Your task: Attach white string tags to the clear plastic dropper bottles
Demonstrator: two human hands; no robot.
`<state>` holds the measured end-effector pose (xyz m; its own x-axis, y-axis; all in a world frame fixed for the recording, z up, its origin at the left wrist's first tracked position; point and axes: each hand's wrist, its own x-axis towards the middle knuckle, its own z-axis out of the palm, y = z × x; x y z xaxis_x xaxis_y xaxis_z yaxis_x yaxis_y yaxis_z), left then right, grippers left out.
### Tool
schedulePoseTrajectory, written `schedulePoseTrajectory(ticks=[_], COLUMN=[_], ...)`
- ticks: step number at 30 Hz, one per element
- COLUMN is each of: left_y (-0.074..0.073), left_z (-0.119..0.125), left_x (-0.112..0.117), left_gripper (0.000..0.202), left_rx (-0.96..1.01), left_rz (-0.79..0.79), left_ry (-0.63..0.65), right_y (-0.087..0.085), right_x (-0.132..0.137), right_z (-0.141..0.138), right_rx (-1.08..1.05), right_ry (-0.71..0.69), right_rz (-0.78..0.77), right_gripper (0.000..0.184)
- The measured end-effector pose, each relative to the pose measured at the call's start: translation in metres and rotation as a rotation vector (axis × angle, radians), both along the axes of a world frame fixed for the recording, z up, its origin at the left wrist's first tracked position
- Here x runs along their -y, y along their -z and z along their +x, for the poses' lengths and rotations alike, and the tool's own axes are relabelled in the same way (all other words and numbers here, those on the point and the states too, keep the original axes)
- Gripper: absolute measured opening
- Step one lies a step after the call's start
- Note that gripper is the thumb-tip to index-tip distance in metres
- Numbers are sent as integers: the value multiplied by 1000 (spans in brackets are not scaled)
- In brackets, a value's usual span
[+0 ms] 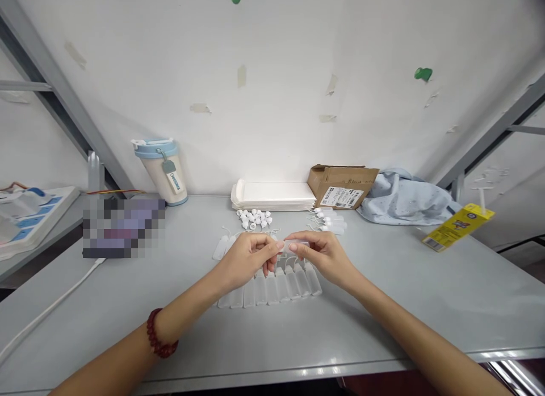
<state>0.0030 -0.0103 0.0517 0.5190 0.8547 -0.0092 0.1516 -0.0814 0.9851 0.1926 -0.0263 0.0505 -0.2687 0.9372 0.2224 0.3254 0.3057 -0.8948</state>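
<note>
My left hand (254, 255) and my right hand (322, 254) meet fingertip to fingertip above the table, both closed in a pinch. Between them shows part of a small translucent bottle (286, 248), held by my right fingers. What my left fingertips grip is too small and covered to tell. Below my hands lies a row of similar flat bottles (272, 288) with thin white loops at their necks. Another such bottle (220, 247) lies behind my left hand, where others are partly hidden. Beyond is a pile of white caps (254, 219). Several bottles with white caps (333, 221) lie behind my right hand.
Along the wall stand a tumbler (164, 171), a stack of white trays (276, 195), a cardboard box (343, 187) and a bundled blue cloth (404, 197). A yellow drink carton (457, 226) with a straw is at right. A white cable (51, 308) crosses the grey table (366, 339) at left.
</note>
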Motion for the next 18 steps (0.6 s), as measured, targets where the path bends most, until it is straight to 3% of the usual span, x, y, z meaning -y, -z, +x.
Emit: schedulePoseTrajectory(ticks=[4,9,14,18], left_y=[2,1,0,7], left_z=[1,1,1,2], left_x=[1,4,8,9], left_gripper=[32,19,13,13], left_rx=[61,-2,-140,-238], left_rz=[-63,39,387,664], left_ry=[11,-29,-57,-54], right_y=[-2,-1,1,1], right_x=[0,-2,-5,-6], right_z=[1,2,3,3], right_rx=[-66,-149,-277,-302], right_ry=[-29,-41,-75,-100], right_rz=[-99,-244,-402,-481], right_gripper=[26,29,32,40])
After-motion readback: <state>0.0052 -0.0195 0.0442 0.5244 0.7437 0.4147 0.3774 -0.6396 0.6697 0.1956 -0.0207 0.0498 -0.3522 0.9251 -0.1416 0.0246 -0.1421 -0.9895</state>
